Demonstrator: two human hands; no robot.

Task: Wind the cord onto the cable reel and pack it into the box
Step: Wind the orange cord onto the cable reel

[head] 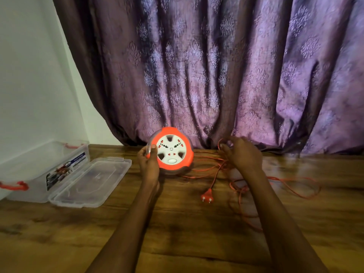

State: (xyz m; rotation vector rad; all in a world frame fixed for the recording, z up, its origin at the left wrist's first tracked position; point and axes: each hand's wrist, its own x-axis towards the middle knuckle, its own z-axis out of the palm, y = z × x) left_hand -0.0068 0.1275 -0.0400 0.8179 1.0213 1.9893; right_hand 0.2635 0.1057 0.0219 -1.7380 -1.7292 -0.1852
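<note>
The round orange cable reel [173, 152] with a white socket face stands tilted up near the back of the wooden table. My left hand [148, 161] grips its left rim. To its right, my right hand [240, 153] pinches a strand of the thin orange cord [220, 146] and lifts it off the table. Most of the cord [291, 186] lies in loose tangled loops to the right. Its orange two-pin plug [207, 197] lies in front of the reel. The clear plastic box [39, 166] with red handles stands open at the left.
The box's clear lid [90, 180] lies flat beside it, toward the reel. A purple patterned curtain [216, 75] hangs along the table's back edge. A white wall [29, 85] is at the left. Bare wooden tabletop [177, 233] stretches in front.
</note>
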